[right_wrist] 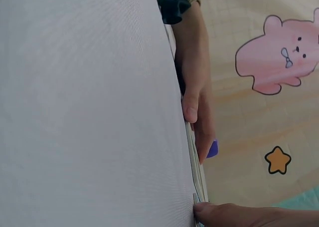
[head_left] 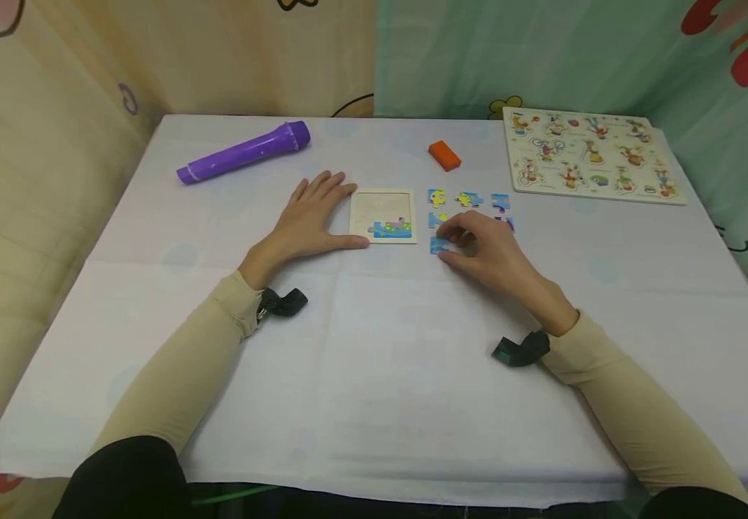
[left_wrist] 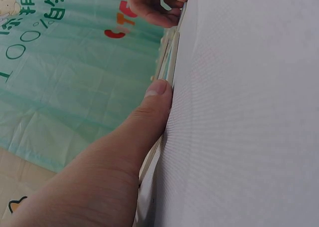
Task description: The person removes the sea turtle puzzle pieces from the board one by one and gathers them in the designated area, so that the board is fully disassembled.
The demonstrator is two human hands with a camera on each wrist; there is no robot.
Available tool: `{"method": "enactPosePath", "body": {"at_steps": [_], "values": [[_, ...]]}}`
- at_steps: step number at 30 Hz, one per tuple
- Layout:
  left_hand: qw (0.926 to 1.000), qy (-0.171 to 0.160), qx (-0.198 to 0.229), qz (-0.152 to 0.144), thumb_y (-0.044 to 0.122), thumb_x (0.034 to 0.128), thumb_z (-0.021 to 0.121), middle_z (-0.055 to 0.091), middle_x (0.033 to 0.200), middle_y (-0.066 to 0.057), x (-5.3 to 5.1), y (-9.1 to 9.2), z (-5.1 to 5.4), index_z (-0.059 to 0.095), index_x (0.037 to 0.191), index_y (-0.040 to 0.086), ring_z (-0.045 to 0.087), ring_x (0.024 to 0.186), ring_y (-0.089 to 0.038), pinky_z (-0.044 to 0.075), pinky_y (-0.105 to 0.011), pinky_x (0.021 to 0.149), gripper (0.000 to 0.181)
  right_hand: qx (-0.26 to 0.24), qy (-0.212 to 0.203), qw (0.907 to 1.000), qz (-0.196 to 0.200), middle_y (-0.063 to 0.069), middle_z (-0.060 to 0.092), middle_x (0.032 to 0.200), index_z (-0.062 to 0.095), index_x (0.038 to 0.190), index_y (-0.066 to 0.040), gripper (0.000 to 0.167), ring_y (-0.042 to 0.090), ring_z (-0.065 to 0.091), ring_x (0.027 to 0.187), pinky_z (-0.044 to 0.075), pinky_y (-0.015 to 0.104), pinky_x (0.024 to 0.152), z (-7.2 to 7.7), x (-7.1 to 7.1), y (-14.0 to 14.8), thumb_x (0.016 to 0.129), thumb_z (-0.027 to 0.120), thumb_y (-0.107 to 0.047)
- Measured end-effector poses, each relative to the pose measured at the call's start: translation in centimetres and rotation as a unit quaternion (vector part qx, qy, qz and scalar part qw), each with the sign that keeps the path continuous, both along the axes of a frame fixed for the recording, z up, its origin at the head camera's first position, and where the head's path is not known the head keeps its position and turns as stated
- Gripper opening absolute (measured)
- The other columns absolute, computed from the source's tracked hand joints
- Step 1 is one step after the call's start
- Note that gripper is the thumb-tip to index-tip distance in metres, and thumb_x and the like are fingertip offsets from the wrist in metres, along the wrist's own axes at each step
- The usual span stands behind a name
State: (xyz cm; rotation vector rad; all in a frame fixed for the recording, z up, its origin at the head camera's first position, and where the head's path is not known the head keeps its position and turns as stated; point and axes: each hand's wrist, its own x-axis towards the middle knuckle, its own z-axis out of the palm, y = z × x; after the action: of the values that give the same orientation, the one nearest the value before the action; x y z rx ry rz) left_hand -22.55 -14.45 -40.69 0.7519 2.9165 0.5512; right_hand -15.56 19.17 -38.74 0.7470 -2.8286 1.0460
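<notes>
A small square wooden puzzle tray (head_left: 382,190) lies on the white-covered table, with a joined patch of jigsaw pieces (head_left: 391,228) in its lower right part. My left hand (head_left: 305,222) is spread beside it, thumb and fingertips touching its left edge; the thumb (left_wrist: 156,95) shows along that edge in the left wrist view. To the right of the tray, my right hand (head_left: 493,249) pinches a blue puzzle piece (head_left: 438,246) between thumb and forefinger, low at the tabletop. Several loose pieces (head_left: 469,200) lie around and partly under that hand.
An orange block (head_left: 444,156) sits behind the loose pieces. At the back left lies a purple toy microphone (head_left: 244,153). A large board with animal pictures (head_left: 591,155) occupies the back right corner. Printed curtains (head_left: 439,58) hang close behind the table.
</notes>
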Motion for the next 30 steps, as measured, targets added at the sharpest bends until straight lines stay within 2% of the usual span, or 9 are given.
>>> {"method": "enactPosePath", "body": {"at_steps": [10,23,27,30], "values": [[1.0000,-0.002,0.004,-0.003,0.078,0.0818,0.072,0.015,0.178,-0.005,0.0,0.2,-0.1,0.030,0.167,0.022,0.003,0.166,-0.027,-0.004,-0.052,0.134,0.111,0.002,-0.004,1.0000,0.001,0.011,0.073,0.116,0.071,0.120,-0.003,0.031,0.026,0.067,0.102,0.059,0.044,0.093,0.0,-0.1,0.2,0.091,0.082,-0.004],[1.0000,0.001,0.004,0.001,0.078,0.0814,0.072,0.015,0.178,-0.005,0.0,0.2,-0.1,0.030,0.167,0.022,0.003,0.166,-0.027,-0.004,-0.052,0.134,0.111,0.006,0.015,0.9998,0.009,0.011,0.073,0.115,0.071,0.118,-0.002,0.029,0.026,0.067,0.100,0.059,0.044,0.090,0.1,-0.1,0.4,0.091,0.082,-0.004],[1.0000,0.000,0.004,0.000,0.078,0.0815,0.072,0.015,0.178,-0.005,0.1,0.1,0.0,0.030,0.167,0.022,0.003,0.166,-0.027,-0.004,-0.052,0.134,0.111,-0.008,0.031,0.9995,0.006,0.012,0.073,0.115,0.071,0.118,-0.001,0.030,0.026,0.066,0.102,0.059,0.044,0.091,0.4,-0.2,-0.2,0.091,0.082,-0.004],[1.0000,-0.002,0.004,0.001,0.078,0.0817,0.072,0.015,0.178,-0.006,0.1,0.0,0.0,0.030,0.167,0.021,0.003,0.166,-0.027,-0.004,-0.052,0.134,0.111,-0.015,0.028,0.9995,0.009,0.013,0.073,0.116,0.070,0.119,-0.001,0.030,0.027,0.066,0.104,0.059,0.044,0.093,0.7,-0.8,-1.6,0.092,0.081,-0.004]]}}
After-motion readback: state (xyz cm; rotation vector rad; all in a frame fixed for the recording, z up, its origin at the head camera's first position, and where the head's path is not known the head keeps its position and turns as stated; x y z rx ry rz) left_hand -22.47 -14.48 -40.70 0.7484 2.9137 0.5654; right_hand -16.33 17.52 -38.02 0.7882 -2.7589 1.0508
